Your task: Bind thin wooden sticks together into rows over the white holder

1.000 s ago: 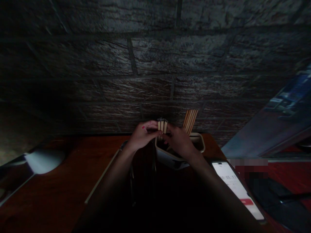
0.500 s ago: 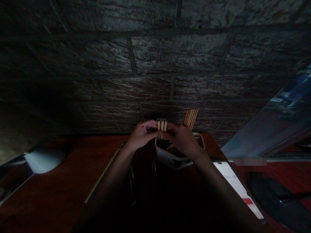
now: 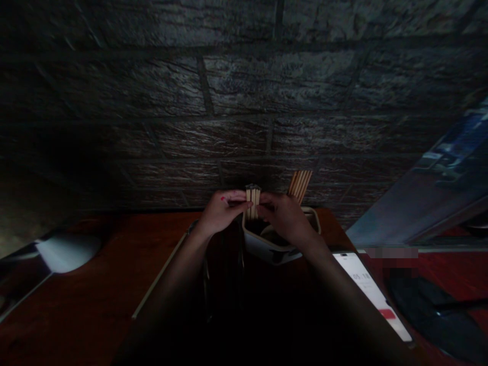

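Observation:
My left hand point(image 3: 223, 212) is closed on the left side of an upright bundle of pale chopsticks point(image 3: 253, 197), thumb across the front. From the other side my right hand point(image 3: 286, 216) grips the same bundle, its thumb and fingers bent. The bundle's lower ends drop toward the left end of a light-rimmed box point(image 3: 267, 249); whether they touch its bottom is too dark to tell. Behind my right hand, more chopsticks point(image 3: 300, 186) of a browner wood lean up from the box. Something dark shows at the top of the held bundle.
A brown wooden table point(image 3: 114, 274) runs up to a brick wall point(image 3: 236, 91). On the right lies a lit phone point(image 3: 369, 295). A thin pale strip point(image 3: 162, 274) lies by my left forearm, and a whitish object point(image 3: 68, 251) is farther left.
Both hands keep hold of the chopsticks. The bundle has shifted very slightly left, and its sticks look more closely lined up.

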Motion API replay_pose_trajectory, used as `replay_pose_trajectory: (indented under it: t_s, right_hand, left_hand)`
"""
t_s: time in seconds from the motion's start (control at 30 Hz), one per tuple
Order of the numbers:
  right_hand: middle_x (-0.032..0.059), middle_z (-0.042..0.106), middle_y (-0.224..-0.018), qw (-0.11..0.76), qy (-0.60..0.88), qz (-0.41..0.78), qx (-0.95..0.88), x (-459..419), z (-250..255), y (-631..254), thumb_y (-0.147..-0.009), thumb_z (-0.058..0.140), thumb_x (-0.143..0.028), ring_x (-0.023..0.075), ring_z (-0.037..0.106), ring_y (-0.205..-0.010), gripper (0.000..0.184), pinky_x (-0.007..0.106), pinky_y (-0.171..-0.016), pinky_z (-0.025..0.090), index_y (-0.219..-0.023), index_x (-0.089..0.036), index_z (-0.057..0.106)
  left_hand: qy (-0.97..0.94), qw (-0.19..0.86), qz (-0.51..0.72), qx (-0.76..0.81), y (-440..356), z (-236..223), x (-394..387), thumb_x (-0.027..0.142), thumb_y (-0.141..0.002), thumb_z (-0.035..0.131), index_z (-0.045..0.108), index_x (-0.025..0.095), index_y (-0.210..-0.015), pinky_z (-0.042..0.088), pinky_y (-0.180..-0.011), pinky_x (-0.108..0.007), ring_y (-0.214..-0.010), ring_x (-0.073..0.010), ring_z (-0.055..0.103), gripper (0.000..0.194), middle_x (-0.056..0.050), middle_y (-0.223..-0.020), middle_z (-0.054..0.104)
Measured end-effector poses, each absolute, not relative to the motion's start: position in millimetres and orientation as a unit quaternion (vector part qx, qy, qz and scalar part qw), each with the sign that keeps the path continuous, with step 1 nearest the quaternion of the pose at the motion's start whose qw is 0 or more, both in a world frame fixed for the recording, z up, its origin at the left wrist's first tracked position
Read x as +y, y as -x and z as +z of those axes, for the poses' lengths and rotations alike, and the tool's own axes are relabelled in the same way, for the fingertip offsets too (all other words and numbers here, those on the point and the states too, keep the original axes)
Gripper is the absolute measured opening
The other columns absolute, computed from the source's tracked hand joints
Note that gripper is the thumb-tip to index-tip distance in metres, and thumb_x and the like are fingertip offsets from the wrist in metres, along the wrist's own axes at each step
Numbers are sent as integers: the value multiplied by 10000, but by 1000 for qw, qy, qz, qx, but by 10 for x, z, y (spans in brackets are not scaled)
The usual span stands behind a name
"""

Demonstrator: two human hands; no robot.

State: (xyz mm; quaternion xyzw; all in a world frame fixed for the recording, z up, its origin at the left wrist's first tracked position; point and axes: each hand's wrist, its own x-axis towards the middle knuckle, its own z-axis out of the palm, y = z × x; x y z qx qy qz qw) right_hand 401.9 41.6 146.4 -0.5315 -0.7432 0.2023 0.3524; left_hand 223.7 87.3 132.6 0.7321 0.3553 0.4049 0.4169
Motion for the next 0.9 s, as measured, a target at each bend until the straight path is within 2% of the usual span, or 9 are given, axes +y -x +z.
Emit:
replay_pose_trajectory:
  t_s: [0.2,0.43,0.63,0.9]
  right_hand:
    - [27,762,-887,385,518,235,-727,447,1407,-4019,-862,536,-106,157,712,-736,205,279,-679,538,-970,-199,683]
    - [35,765,-919,382,522,246,-722,462,1398,-4017,-865,539,-111,156,721,-712,193,278,-664,550,-985,-192,666]
    - [24,760,-865,383,519,243,-725,453,1418,-4010,-860,540,-106,160,721,-708,183,275,-661,549,-953,-198,668]
    - [27,766,-898,376,525,228,-728,436,1455,-4038,-848,573,-117,157,715,-687,189,269,-646,538,-979,-207,675]
  left_hand:
    - [-731,421,399,359,-2237,1327,866,272,-813,675,716,142,-994,527,-931,-382,-962,-218,705,226,-92,-1029,756]
    - [-738,419,387,360,-2240,1352,854,263,-818,662,695,131,-965,529,-896,-366,-941,-214,701,201,-102,-1004,750]
    - [-736,423,393,355,-2240,1339,863,254,-798,681,689,153,-938,533,-891,-356,-926,-199,700,173,-76,-975,750]
    - [-740,383,420,358,-2276,1285,878,266,-811,669,690,164,-922,548,-832,-321,-890,-185,694,153,-60,-941,743]
